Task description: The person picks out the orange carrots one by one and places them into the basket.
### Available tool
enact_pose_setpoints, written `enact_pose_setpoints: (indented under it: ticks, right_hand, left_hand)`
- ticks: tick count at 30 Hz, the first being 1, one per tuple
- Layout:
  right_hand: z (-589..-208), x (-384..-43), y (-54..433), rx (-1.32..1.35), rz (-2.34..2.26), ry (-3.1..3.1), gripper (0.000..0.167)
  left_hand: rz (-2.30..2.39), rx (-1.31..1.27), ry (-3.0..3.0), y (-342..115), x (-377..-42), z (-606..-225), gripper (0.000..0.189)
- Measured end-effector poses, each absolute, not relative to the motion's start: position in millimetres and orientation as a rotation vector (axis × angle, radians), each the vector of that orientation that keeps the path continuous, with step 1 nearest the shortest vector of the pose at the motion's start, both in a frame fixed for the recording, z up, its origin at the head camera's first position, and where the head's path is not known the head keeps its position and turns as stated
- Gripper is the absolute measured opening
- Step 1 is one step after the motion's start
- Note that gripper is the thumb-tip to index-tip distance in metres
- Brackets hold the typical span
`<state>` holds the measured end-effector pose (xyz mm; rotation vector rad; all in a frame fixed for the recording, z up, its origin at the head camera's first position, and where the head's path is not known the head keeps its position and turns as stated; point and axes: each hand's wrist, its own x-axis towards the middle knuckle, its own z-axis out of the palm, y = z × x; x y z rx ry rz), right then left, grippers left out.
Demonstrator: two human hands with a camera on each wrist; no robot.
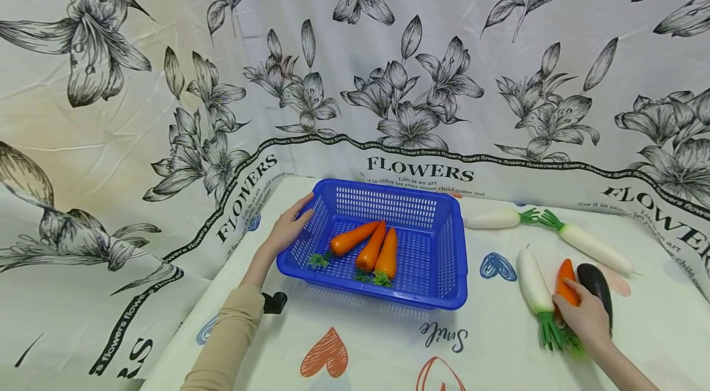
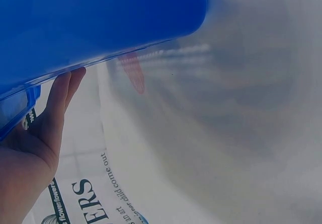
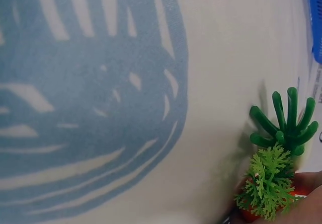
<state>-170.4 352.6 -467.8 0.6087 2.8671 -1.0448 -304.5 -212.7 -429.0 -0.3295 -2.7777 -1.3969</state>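
Observation:
A blue plastic basket (image 1: 383, 296) stands on the table, with three orange carrots (image 1: 350, 239) lying inside. At its left rim my left hand (image 1: 285, 230) holds the edge, thumb toward the inside; the left wrist view shows fingers (image 2: 59, 95) against the rim's underside. Over on the right, my right hand (image 1: 588, 317) pinches another carrot (image 1: 566, 271) between thumb and fingers. That carrot lies between a white radish (image 1: 534, 280) and a dark eggplant (image 1: 595, 283). Its feathery greens (image 3: 266, 183) show beside the radish's green stalks (image 3: 289, 121) in the right wrist view.
Two more white radishes lie behind, one (image 1: 490, 218) beside the basket's right side and one (image 1: 596, 247) farther right. A small black object (image 1: 274, 303) shows by the left wrist. Flower-printed cloth (image 1: 366, 89) hangs behind and left of the table.

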Motion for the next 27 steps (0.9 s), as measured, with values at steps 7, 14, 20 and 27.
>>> enact_pose_setpoints:
  ticks: [7,14,20,27]
  right_hand:
    - [-463,-171,351,0.649,-1.122,2.836,0.061]
    - [-456,-168,353,0.651,-1.207,2.787,0.063]
    - [-451,-168,355,0.649,-1.227,2.771,0.063]
    - [-442,-165,356,0.664,-1.213,2.765,0.064]
  left_hand:
    - [-1.396,-0.337,-2.771,-213,-305,-429,0.053]
    - [-1.389,-0.34,-2.77,-212,-305,-429,0.053]
    - [-1.385,-0.337,-2.773,-212,-306,-429,0.053]
    - [-1.374,-0.334,-2.777,-213,-305,-430,0.053]
